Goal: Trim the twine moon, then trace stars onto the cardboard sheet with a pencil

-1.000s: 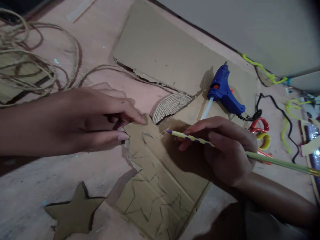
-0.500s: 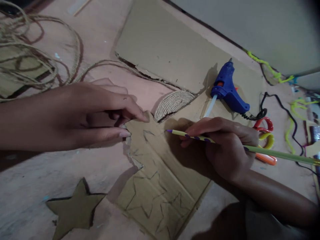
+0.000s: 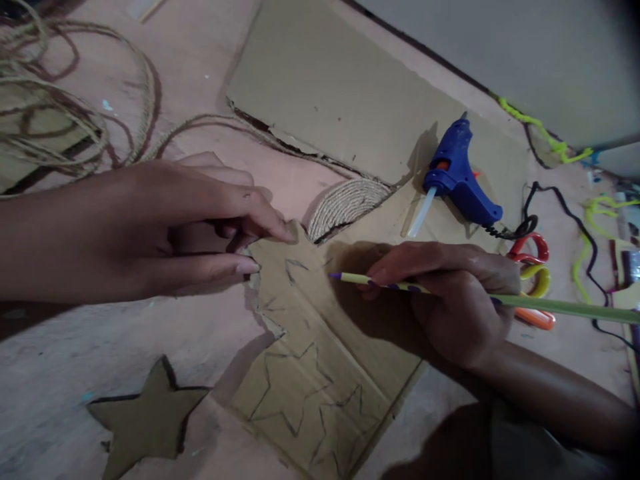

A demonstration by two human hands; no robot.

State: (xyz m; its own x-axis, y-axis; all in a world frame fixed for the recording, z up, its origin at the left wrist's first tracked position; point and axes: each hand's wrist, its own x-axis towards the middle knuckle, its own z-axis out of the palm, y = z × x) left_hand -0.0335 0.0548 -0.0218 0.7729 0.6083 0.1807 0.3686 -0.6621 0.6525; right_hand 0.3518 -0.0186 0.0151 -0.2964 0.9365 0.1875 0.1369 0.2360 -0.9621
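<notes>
My right hand (image 3: 450, 293) is closed round a yellow-green pencil (image 3: 560, 308) with purple spots. Its purple tip is at the surface of a cardboard piece (image 3: 345, 333); whether it touches cannot be told. Star outlines (image 3: 293, 387) and shorter lines are drawn on that cardboard, and its left edge is cut jaggedly. At the upper left corner, my left hand (image 3: 200, 220) holds the cardboard, forefinger on top and thumb at the edge. A cut-out cardboard star (image 3: 150, 420) lies apart at lower left. Partly covered by the cardboard is a flat coil of twine (image 3: 345, 203).
A blue glue gun (image 3: 457, 177) with a glue stick lies beyond my right hand. Scissors with red and yellow handles (image 3: 533, 253) are partly hidden behind it. Loose twine (image 3: 145, 100) loops at upper left. A large cardboard sheet (image 3: 330, 80) lies at the back.
The pencil tip has shifted slightly down and left over the cardboard, with my right hand. My left hand keeps its place on the corner.
</notes>
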